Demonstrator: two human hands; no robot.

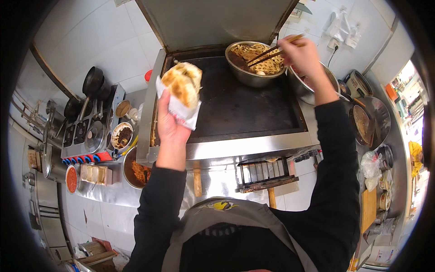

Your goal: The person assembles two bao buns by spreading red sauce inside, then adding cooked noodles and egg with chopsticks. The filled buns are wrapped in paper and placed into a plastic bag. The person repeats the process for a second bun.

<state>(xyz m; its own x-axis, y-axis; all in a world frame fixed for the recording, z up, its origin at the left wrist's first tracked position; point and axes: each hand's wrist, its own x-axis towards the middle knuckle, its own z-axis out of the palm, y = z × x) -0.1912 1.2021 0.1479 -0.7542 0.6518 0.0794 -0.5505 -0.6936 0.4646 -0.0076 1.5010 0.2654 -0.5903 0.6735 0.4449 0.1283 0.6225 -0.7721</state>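
Observation:
My left hand (pixel 173 131) is closed around a white paper sleeve (pixel 188 119). Out of the sleeve's top sticks a browned, filled flatbread (pixel 177 84), held over the left part of a dark flat griddle (pixel 249 111). My right hand (pixel 304 58) grips a pair of brown chopsticks (pixel 268 55). Their tips reach into a steel bowl (pixel 254 81) at the griddle's back right. Pale yellow strips (pixel 260 50), like noodles or shredded tofu, fill the bowl, with brown sauce at its left side. Whether the chopsticks pinch any strips I cannot tell.
Another large steel bowl (pixel 333 75) stands right of the griddle, partly behind my right arm. At left are a stove (pixel 74 136) with black pans (pixel 94 81), a red sauce tub (pixel 72 179) and a bowl of dark food (pixel 122 136). A raised metal panel (pixel 217 25) backs the griddle.

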